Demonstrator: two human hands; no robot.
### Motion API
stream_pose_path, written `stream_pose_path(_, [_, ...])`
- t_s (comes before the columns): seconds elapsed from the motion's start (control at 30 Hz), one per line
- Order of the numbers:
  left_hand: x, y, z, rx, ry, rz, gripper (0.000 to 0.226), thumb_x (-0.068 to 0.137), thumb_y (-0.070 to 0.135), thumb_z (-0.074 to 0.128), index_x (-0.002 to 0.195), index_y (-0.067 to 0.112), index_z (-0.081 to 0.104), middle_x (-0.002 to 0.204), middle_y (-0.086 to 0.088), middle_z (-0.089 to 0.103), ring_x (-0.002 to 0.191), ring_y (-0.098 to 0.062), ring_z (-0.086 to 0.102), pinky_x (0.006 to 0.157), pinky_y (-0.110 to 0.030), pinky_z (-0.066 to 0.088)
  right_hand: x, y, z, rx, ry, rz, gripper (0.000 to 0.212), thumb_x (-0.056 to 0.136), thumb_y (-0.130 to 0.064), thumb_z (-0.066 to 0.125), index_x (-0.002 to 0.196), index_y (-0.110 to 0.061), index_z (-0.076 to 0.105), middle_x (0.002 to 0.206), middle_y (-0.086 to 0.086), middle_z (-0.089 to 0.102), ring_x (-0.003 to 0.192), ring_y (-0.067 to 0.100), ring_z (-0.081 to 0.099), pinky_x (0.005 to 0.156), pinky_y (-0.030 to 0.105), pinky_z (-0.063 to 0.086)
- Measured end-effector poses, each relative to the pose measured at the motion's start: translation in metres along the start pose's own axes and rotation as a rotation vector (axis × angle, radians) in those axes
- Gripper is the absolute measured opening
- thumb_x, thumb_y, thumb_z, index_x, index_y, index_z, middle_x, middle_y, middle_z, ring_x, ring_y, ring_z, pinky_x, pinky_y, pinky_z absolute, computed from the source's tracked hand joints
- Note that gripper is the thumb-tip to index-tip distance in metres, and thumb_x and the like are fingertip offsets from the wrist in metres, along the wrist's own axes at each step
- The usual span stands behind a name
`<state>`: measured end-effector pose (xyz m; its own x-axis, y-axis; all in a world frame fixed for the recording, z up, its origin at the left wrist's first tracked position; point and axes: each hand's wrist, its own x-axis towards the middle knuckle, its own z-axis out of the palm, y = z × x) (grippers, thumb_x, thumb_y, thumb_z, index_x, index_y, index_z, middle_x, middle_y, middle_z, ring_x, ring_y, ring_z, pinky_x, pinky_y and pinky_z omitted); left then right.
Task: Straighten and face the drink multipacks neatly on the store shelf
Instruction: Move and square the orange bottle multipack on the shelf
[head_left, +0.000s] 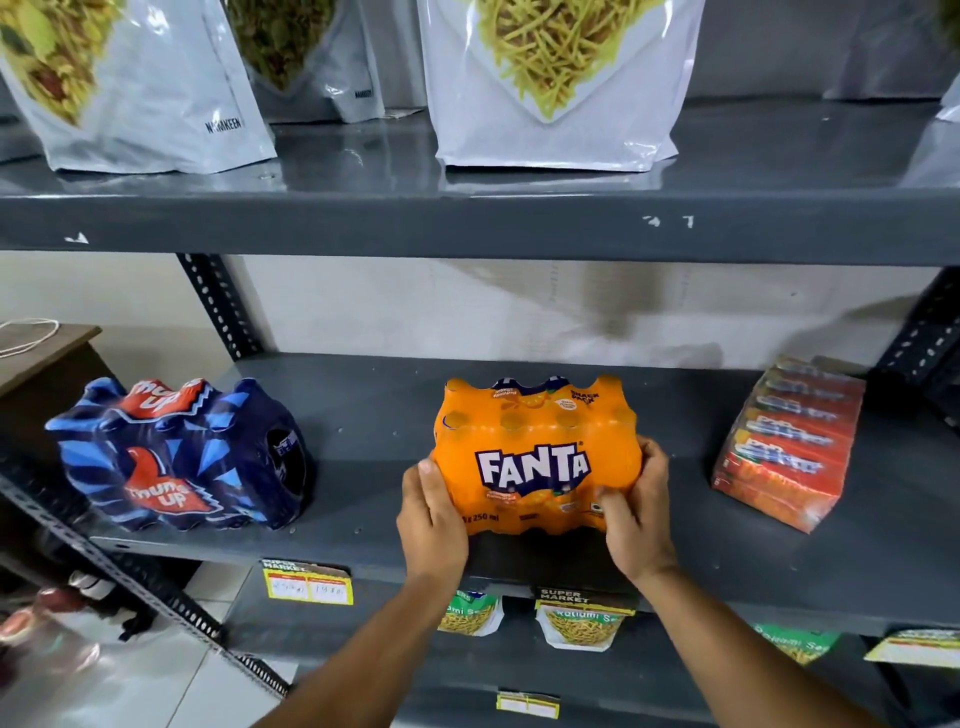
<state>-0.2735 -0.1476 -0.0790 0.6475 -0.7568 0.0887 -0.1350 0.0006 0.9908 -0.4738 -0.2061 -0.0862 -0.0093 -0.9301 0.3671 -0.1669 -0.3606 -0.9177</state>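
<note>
On the middle grey shelf (363, 405), the left hand (431, 519) and right hand (636, 514) each keep a grip closed on an orange "FANTA" multipack (535, 457) marked "250 ml"; a blue "Thums Up" multipack (176, 457) sits well left.

Fanta multipack (535, 457): orange shrink-wrapped pack of small bottles, white "FANTA" logo facing forward, "250 ml" printed low on the front. Stands upright near the front edge of the grey middle shelf (374, 415), roughly centred, gripped at both lower front corners.

Thums Up multipack (182, 454): dark blue shrink-wrap with light blue shards and red-and-white logos. Sits at the shelf's left end, well apart from the Fanta pack, turned at an angle, its open wrap end facing right.
</note>
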Motion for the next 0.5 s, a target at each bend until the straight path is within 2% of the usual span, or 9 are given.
stream_pose_path(0.1, [0.003, 0.003, -0.001, 0.01, 0.0, -0.033, 0.043, 0.087, 0.071, 0.022, 0.088, 0.04, 0.053, 0.087, 0.012, 0.066, 0.075, 0.004, 0.066, 0.055, -0.007, 0.046, -0.005, 0.002, 0.004, 0.024, 0.014, 0.022, 0.064, 0.076, -0.057, 0.062, 0.126, -0.028, 0.035, 0.129, 0.018, 0.05, 0.115, 0.029, 0.059, 0.089, 0.048, 0.056])
stream_pose_path(0.23, [0.009, 0.006, -0.005, -0.013, -0.048, -0.081, 0.039, 0.091, 0.067, 0.025, 0.093, 0.041, 0.055, 0.092, 0.011, 0.068, 0.083, -0.004, 0.068, 0.06, -0.011, 0.047, -0.007, -0.002, 0.005, 0.041, 0.058, 0.039, 0.076, 0.073, -0.079, 0.054, 0.124, -0.024, 0.038, 0.127, 0.017, 0.051, 0.113, 0.03, 0.06, 0.088, 0.046, 0.056])
stream_pose_path(0.3, [0.013, 0.007, -0.006, -0.05, -0.069, -0.114, 0.034, 0.096, 0.061, 0.029, 0.096, 0.04, 0.057, 0.096, 0.009, 0.07, 0.084, -0.005, 0.069, 0.059, -0.011, 0.049, -0.007, -0.008, 0.005, 0.06, 0.074, 0.045, 0.077, 0.073, -0.081, 0.051, 0.12, -0.02, 0.04, 0.123, 0.018, 0.052, 0.11, 0.031, 0.06, 0.087, 0.05, 0.056])
stream_pose_path(0.37, [0.016, 0.011, -0.006, -0.094, -0.099, -0.139, 0.039, 0.098, 0.059, 0.03, 0.108, 0.036, 0.059, 0.102, 0.003, 0.071, 0.089, -0.009, 0.07, 0.062, -0.015, 0.053, -0.002, -0.012, 0.004, 0.089, 0.11, 0.052, 0.077, 0.075, -0.08, 0.048, 0.119, -0.017, 0.042, 0.123, 0.021, 0.051, 0.11, 0.033, 0.059, 0.09, 0.055, 0.053])
stream_pose_path(0.43, [0.02, 0.017, -0.006, -0.151, -0.137, -0.17, 0.05, 0.098, 0.06, 0.028, 0.122, 0.03, 0.059, 0.107, 0.0, 0.072, 0.093, -0.013, 0.072, 0.061, -0.018, 0.057, 0.009, -0.015, 0.002, 0.154, 0.143, 0.113, 0.075, 0.08, -0.072, 0.045, 0.13, -0.016, 0.042, 0.134, 0.021, 0.047, 0.12, 0.034, 0.055, 0.098, 0.058, 0.048])
stream_pose_path(0.5, [0.022, 0.022, -0.005, -0.17, -0.179, -0.178, 0.054, 0.097, 0.062, 0.025, 0.126, 0.03, 0.059, 0.109, -0.001, 0.073, 0.09, -0.015, 0.074, 0.058, -0.018, 0.057, 0.021, -0.019, -0.001, 0.277, 0.065, 0.246, 0.081, 0.081, -0.07, 0.043, 0.144, -0.019, 0.037, 0.144, 0.018, 0.048, 0.126, 0.034, 0.055, 0.101, 0.061, 0.046])
